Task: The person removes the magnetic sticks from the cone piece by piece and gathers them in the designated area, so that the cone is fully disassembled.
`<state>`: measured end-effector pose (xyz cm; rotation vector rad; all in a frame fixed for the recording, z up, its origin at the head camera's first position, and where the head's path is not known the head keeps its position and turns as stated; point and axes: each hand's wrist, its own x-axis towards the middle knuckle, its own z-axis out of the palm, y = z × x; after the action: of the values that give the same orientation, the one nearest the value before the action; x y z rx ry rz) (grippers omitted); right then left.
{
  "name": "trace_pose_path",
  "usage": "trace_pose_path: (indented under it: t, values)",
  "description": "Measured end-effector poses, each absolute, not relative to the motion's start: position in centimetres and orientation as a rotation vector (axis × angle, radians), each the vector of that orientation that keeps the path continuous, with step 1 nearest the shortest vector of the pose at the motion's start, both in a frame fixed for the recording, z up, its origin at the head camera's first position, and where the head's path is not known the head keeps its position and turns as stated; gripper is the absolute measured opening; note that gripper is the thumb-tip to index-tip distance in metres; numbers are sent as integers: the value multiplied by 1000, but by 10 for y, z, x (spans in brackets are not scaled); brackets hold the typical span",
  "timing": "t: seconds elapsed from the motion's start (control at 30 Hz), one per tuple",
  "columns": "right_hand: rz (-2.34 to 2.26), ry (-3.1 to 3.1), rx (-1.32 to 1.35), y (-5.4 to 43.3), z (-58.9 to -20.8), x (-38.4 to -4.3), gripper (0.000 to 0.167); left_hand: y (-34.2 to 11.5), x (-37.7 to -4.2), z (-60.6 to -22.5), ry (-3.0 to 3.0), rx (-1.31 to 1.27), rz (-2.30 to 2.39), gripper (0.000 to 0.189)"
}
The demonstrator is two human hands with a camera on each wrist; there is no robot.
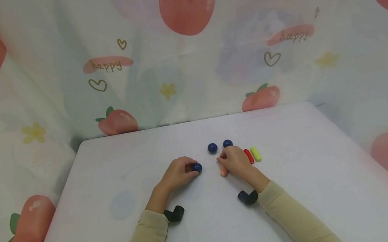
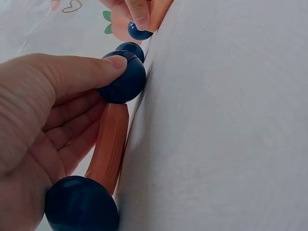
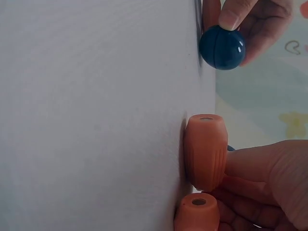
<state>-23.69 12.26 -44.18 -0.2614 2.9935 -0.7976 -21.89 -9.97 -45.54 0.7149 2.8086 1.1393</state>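
My left hand [image 1: 177, 173] pinches a glossy dark blue ball [image 1: 196, 167], thumb on top in the left wrist view. An orange ribbed rod [image 2: 111, 149] touches that ball, and a second blue ball [image 2: 82, 207] sits at the rod's other end, beside the palm. The head view hides both under the hand. My right hand [image 1: 236, 160] has its thumb and fingers curled at an orange rod [image 3: 207, 151]; the fingers partly hide the grip. Another orange rod [image 3: 197, 216] lies close by, a hole in its end.
Two blue balls, one left [image 1: 212, 148] and one right [image 1: 228, 143], lie beyond my right hand. A red rod [image 1: 249, 156] and a yellow rod [image 1: 256, 154] lie to its right. Black wrist pieces [image 1: 175, 214] show below the hands. A printed curtain [image 1: 190, 79] hangs behind the white table [image 1: 114, 162].
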Motion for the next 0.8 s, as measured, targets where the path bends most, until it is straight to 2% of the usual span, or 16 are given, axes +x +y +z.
trace_pose_path:
  t: [0.4,0.6,0.8]
  values:
    - [-749,2991,-259,120,-440,-235,17,-99,-219,-456,2807,708,1133,32]
    - [-780,3027,-287,120,-439,-233,30,-101,-220,-451,2805,716,1067,39]
    - [-900,2999,-449,112,-435,-225,31,-114,-220,-441,2874,522,1028,44]
